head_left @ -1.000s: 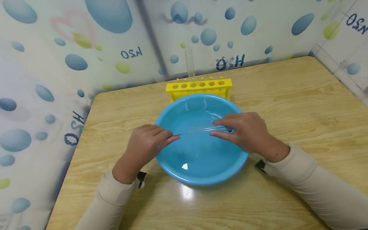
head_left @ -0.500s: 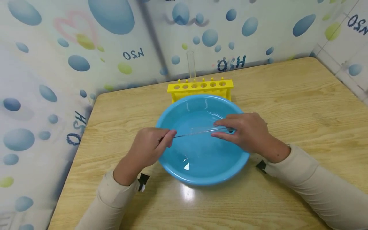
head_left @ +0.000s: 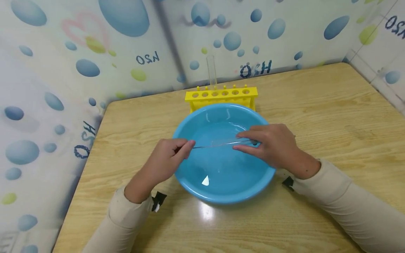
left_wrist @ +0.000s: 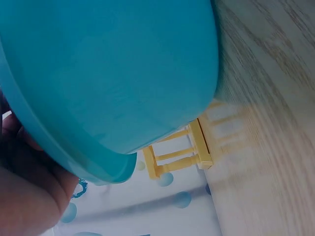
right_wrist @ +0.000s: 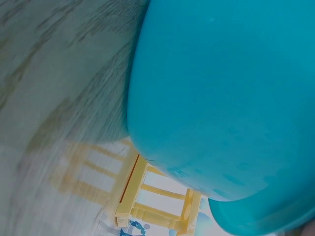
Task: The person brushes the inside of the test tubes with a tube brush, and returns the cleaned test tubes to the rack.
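Note:
A clear glass test tube [head_left: 232, 142] lies nearly level above the blue basin [head_left: 223, 199] in the head view. My right hand [head_left: 273, 144] holds its right end between thumb and fingers. My left hand [head_left: 166, 156] pinches a thin, wire-like rod [head_left: 202, 147] that runs toward the tube. Whether the rod's far end sits inside the tube is hard to tell. In the left wrist view, my left hand [left_wrist: 34, 187] appears beside the basin's rim [left_wrist: 54, 152]. The right wrist view shows mostly the basin's outer wall [right_wrist: 206, 98].
Behind the basin stands a yellow test tube rack [head_left: 221, 94], with another clear test tube [head_left: 211, 70] upright at it. The wooden table [head_left: 316, 105] meets a wall [head_left: 177, 31] patterned with blue drops. Water appears to shine in the basin.
My left hand has changed its hold on the rod: the thumb now lies on top, with the fingers curled beneath. The right hand and tube stay nearly still.

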`<state>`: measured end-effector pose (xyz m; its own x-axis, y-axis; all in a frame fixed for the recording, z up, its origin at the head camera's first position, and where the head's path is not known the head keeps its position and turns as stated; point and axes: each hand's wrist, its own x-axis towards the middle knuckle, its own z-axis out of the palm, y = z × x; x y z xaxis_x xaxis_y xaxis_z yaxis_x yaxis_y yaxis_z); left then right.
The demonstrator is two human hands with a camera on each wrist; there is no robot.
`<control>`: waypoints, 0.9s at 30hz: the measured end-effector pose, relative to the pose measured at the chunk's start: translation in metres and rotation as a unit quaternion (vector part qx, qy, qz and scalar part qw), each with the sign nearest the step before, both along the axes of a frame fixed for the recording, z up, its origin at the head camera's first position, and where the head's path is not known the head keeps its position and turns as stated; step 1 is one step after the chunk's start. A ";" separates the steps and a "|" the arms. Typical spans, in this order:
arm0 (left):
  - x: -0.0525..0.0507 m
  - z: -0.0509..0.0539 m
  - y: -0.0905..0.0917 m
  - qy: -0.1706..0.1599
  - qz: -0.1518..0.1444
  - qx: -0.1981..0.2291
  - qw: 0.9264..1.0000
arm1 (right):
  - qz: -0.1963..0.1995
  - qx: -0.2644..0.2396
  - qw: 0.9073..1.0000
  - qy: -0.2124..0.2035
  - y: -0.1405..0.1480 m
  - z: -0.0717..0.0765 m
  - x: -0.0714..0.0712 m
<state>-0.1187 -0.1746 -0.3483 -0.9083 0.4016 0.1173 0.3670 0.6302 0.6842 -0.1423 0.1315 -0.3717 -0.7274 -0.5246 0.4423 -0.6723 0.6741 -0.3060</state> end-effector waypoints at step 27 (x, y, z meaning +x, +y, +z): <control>-0.002 -0.008 0.003 0.108 -0.045 -0.051 0.992 | -0.020 0.015 1.000 -0.002 -0.001 0.001 -0.001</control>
<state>-0.1207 -0.1719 -0.3565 -0.8264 0.4989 0.2609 0.5560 0.6502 0.5177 -0.1432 0.1303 -0.3711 -0.7493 -0.5089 0.4238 -0.6440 0.7091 -0.2871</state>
